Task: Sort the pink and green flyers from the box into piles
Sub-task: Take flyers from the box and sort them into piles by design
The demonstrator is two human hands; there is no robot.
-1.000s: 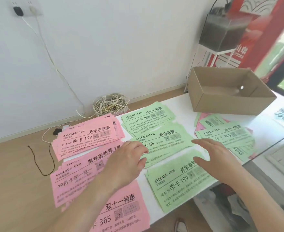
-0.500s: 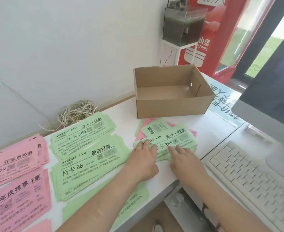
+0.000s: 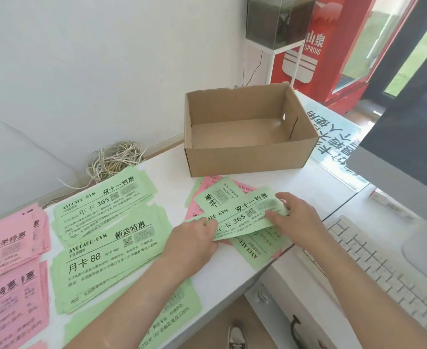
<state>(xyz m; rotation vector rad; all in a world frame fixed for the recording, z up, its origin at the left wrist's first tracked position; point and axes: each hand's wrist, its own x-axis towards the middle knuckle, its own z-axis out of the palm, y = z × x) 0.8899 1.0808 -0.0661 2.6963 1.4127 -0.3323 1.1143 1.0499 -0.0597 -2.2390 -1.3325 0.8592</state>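
Beyond my grip stands the open brown cardboard box (image 3: 247, 157), bare inside. To its left lie sorted green paper flyer piles (image 3: 106, 238). My left hand (image 3: 194, 240) and right hand (image 3: 293, 222) each pinch an end of the green "365" flyer (image 3: 237, 217), lifted off the mixed pink-and-green heap (image 3: 215, 187) underneath.

The box (image 3: 247, 157) sits far on the table (image 3: 172, 170). Just near it lies a loose heap of flyers (image 3: 222, 197), with both hands (image 3: 194, 243) (image 3: 293, 222) on its top sheet (image 3: 237, 217). Left of the heap lie sorted piles (image 3: 106, 238), more (image 3: 8, 248) at the left edge. A keyboard (image 3: 388, 268) lies right; cord (image 3: 114, 159) is coiled far left of the box.
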